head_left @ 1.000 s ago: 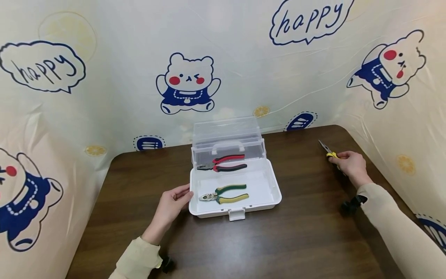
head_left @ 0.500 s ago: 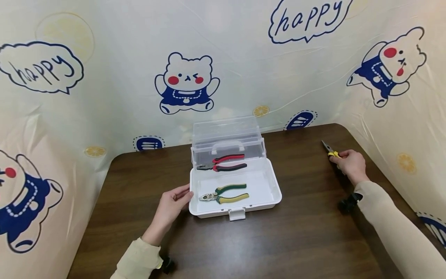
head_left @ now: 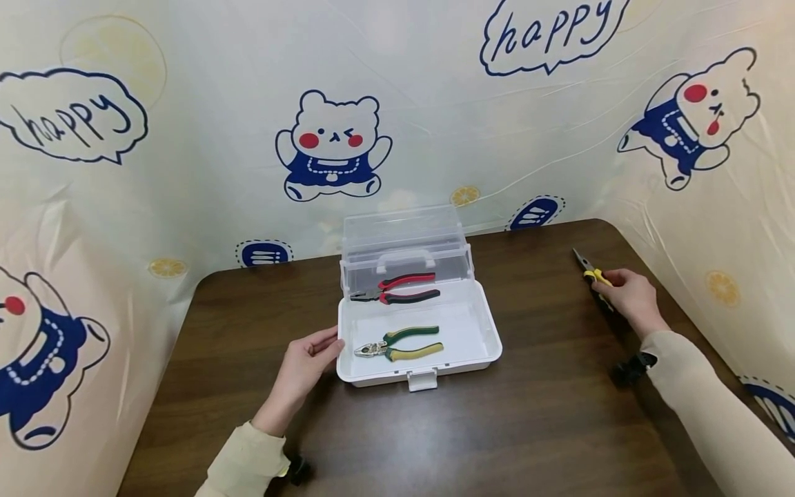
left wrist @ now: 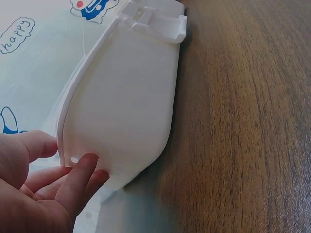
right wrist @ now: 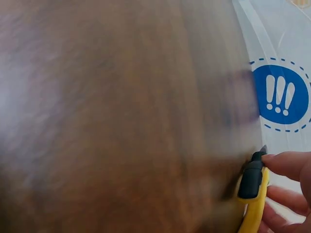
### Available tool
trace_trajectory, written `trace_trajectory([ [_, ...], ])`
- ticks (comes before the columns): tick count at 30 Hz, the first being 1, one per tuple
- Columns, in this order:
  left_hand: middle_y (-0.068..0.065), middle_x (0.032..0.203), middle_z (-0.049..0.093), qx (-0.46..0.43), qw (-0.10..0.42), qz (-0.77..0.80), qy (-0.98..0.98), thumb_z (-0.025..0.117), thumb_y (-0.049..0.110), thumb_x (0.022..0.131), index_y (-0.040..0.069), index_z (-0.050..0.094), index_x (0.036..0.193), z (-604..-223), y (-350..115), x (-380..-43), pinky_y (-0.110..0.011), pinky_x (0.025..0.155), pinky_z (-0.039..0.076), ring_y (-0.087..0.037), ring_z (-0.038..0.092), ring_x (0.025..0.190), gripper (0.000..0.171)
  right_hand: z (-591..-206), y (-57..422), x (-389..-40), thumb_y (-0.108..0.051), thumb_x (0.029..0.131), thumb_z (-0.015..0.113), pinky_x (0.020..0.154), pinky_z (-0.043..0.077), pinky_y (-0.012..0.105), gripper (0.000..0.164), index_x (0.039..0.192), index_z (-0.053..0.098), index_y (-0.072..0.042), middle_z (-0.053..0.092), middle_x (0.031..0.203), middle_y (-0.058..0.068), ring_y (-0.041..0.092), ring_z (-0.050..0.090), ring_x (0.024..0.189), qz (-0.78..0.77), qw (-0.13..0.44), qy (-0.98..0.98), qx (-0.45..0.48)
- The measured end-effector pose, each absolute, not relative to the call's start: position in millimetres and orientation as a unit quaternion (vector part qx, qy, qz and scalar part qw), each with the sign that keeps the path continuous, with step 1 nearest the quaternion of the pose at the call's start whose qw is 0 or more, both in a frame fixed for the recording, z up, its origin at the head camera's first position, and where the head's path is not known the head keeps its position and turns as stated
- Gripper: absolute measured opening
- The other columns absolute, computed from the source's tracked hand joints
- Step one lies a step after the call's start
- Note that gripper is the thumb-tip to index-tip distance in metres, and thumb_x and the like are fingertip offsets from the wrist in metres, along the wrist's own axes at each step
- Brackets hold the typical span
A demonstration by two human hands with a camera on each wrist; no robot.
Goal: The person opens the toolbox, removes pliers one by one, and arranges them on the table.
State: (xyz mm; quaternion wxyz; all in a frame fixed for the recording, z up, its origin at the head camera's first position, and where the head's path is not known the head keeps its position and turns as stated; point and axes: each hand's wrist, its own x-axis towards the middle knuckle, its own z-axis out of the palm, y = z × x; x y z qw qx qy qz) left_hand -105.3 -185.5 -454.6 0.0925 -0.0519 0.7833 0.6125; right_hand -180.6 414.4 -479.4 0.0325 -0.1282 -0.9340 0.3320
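In the head view a white toolbox [head_left: 472,324] with its clear lid [head_left: 406,235] raised stands mid-table. My left hand [head_left: 304,366] holds the box's left end; in the left wrist view the thumb lies at the rim and the fingers [left wrist: 80,179] against the outer wall. Inside lie red-and-black pliers [head_left: 406,297] at the back and green-and-yellow pliers [head_left: 413,353] at the front. At the table's right side my right hand [head_left: 630,298] pinches needle-nose pliers [head_left: 589,269] with yellow and black handles, jaws pointing away. The fingers partly hide the handles.
The brown wooden table [head_left: 528,428] has rounded far corners. A patterned cloth [head_left: 236,172] hangs behind it and along both sides. A white latch [head_left: 423,380] sticks out from the box's front.
My right hand has shifted slightly rightward, and more of the needle-nose pliers' black handle shows. The pliers lie slightly farther right than a second ago. My left hand and the toolbox have stayed put.
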Motion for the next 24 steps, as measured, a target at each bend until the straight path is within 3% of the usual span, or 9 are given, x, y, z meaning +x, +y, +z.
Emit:
trace_trajectory([
  [9, -0.027, 0.13, 0.068, -0.056, 0.092, 0.614, 0.782, 0.068, 0.009, 0.102, -0.005, 0.061, 0.141, -455.1, -185.5, -105.9, -0.024, 0.079, 0.06, -0.021, 0.071, 0.105, 0.042, -480.0, 414.8, -176.9, -0.029, 0.101, 0.067, 0.074, 0.045, 0.037, 0.048, 0.127, 0.064, 0.011, 0.068, 0.116, 0.034, 0.043, 0.062, 0.099, 0.308, 0.063, -0.944, -0.096],
  [24, -0.026, 0.13, 0.068, -0.056, 0.092, 0.609, 0.786, 0.067, 0.009, 0.102, -0.005, 0.061, 0.141, -456.6, -186.5, -106.3, -0.026, 0.081, 0.061, -0.025, 0.071, 0.107, 0.042, -448.3, 377.5, -171.7, -0.03, 0.103, 0.065, 0.071, 0.045, 0.028, 0.045, 0.129, 0.066, 0.007, 0.068, 0.118, 0.03, 0.041, 0.063, 0.103, 0.334, 0.095, -0.936, -0.058],
])
